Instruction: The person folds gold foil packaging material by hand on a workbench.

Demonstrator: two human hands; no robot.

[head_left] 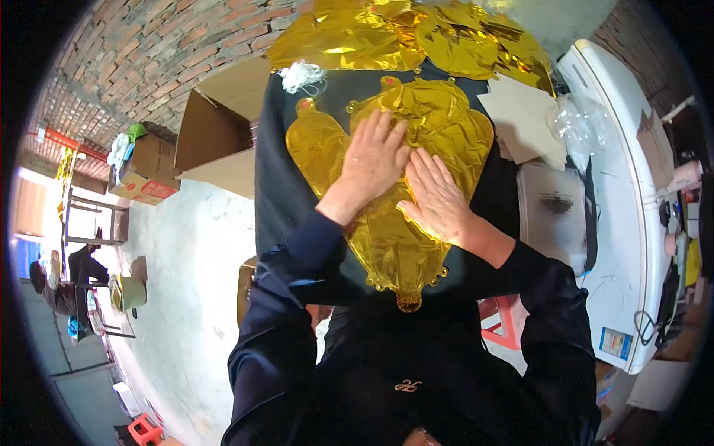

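Flat gold foil pieces [401,241] lie on the black-covered table [274,208], overlapping in a rough heart shape with small tabs along the edges. My left hand [374,157] rests palm down on the foil's middle, fingers extended and slightly apart. Just right of it, my right hand [437,197] lies flat on the same foil, its fingers stretched toward the upper left. The foil looks wrinkled above my hands and smoother below. A narrow tab points toward my body at the bottom.
More gold foil [349,41] is heaped at the table's far edge, beside white string [301,76]. Cardboard pieces [520,119] and clear plastic [580,126] lie right. An open cardboard box [216,137] stands left. A white appliance [621,223] stands at the right.
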